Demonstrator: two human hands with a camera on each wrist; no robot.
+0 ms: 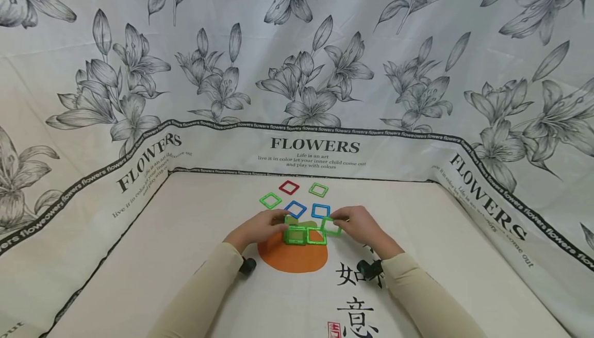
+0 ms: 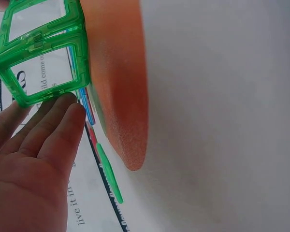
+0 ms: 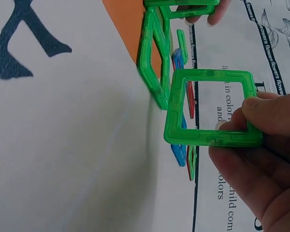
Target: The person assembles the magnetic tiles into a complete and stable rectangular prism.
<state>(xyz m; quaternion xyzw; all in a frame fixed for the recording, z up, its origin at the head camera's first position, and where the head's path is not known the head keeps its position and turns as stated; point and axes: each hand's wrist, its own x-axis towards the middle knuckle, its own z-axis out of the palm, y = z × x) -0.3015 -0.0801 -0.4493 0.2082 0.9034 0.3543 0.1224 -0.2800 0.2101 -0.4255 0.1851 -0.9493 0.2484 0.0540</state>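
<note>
At the left end of a joined group of green magnetic tiles (image 1: 297,243), my left hand (image 1: 260,229) grips the frames, its fingers at the edge of an upright tile (image 2: 82,60). The group stands on the printed orange shape and includes a tile slanting out on its right side (image 3: 144,58). My right hand (image 1: 364,224) pinches a single green square magnetic tile (image 3: 210,140) by one side, thumb in front and fingers behind. In the head view this tile overlaps the right end of the group; the right wrist view shows it held up off the cloth.
Behind the group lie two blue tiles (image 1: 320,204), a red tile (image 1: 289,193) and two more green tiles (image 1: 270,207). The white cloth bears an orange print (image 1: 292,263) and black characters (image 1: 355,312). Flower-printed curtains (image 1: 315,106) wall in the back and sides.
</note>
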